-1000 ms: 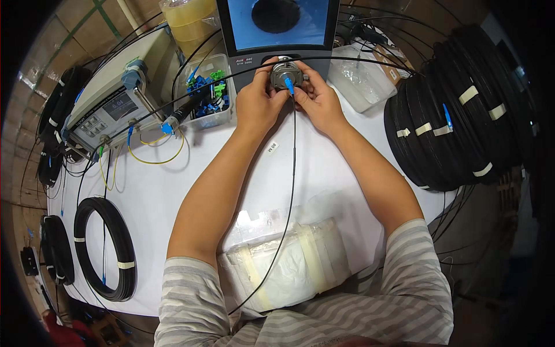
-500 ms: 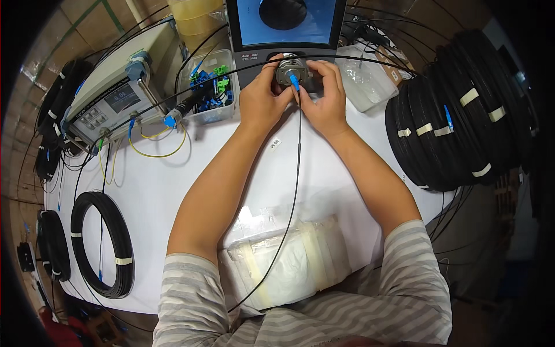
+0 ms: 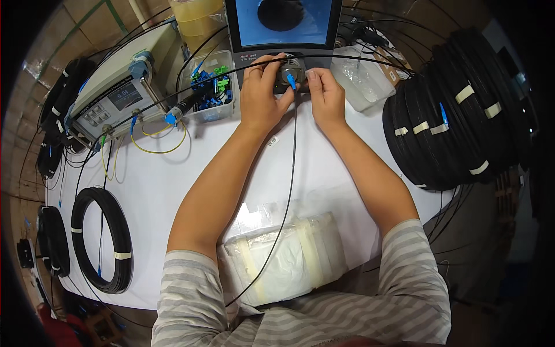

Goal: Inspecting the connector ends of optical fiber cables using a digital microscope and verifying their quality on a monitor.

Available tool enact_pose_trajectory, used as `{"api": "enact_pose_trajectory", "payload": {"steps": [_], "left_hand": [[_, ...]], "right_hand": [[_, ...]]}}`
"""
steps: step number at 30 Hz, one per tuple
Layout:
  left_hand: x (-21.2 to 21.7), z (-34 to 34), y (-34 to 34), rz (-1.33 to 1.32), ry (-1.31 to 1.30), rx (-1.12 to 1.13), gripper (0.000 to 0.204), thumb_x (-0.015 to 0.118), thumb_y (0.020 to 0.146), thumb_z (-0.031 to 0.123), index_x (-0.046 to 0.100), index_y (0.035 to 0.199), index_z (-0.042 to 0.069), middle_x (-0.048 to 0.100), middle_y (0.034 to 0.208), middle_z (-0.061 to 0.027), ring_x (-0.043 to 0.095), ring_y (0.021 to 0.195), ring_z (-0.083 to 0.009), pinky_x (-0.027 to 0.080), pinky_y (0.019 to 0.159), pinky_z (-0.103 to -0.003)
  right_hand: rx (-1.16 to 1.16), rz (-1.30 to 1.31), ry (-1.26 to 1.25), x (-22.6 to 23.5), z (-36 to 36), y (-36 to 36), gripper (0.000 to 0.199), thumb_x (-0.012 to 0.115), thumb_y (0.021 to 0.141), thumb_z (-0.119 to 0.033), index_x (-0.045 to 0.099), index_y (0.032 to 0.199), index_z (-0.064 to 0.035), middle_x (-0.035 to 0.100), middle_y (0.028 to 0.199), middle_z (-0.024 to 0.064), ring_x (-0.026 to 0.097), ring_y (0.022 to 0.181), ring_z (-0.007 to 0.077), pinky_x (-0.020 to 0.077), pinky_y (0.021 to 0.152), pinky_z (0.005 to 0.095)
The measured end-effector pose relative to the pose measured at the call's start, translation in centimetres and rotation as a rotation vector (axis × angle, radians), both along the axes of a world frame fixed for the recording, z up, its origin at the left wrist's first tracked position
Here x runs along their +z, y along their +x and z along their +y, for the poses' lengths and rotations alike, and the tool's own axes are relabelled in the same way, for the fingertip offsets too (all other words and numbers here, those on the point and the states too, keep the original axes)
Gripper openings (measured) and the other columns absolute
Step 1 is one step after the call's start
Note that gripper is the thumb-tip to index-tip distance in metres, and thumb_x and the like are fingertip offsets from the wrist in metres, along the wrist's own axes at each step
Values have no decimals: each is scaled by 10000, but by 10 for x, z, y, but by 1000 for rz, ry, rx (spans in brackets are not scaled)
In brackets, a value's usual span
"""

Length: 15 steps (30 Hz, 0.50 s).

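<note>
Over the last second both hands have crept toward 12 o'clock on the table, staying on the same round metal fitting; the work looks to be in a fine-adjustment stage, with nothing let go. The left hand curls its fingers around the fitting, a dull grey knurled disc at the foot of the screen. The right hand pinches the blue plug at the fitting's face; whether the plug is fully seated I cannot tell, since the fingers cover it. From the plug a thin black cable runs toward 6 o'clock across the smooth white table and over a soft, crinkled plastic bag. At 10 o'clock sits a boxy grey meter, beside a clear tray of blue and green connectors. At 3 o'clock, glossy black cable coils are bound with pale tape; 1 more coil lies at 8 o'clock.
</note>
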<state>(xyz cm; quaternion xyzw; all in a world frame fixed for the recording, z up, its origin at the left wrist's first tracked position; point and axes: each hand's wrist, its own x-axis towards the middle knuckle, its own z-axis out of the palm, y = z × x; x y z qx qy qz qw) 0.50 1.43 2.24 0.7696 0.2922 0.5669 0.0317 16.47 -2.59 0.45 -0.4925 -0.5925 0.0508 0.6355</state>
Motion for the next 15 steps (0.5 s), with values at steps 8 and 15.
{"api": "enact_pose_trajectory", "payload": {"steps": [8, 15], "left_hand": [[2, 1, 1, 4, 55, -56, 661, 866, 780, 176, 610, 1381, 82, 644, 1297, -124, 594, 1190, -339, 511, 978, -418], [1, 1, 2, 5, 60, -55, 656, 860, 795, 180, 604, 1391, 85, 645, 1297, -123, 596, 1184, -334, 506, 980, -409]], "right_hand": [[-18, -45, 33, 3, -1, -1, 210, 604, 1057, -221, 660, 1035, -20, 680, 854, 105, 636, 722, 217, 513, 673, 338], [-29, -75, 65, 3, -1, -1, 205, 597, 1058, -215, 659, 1038, -21, 678, 859, 121, 651, 736, 258, 517, 679, 357]]}}
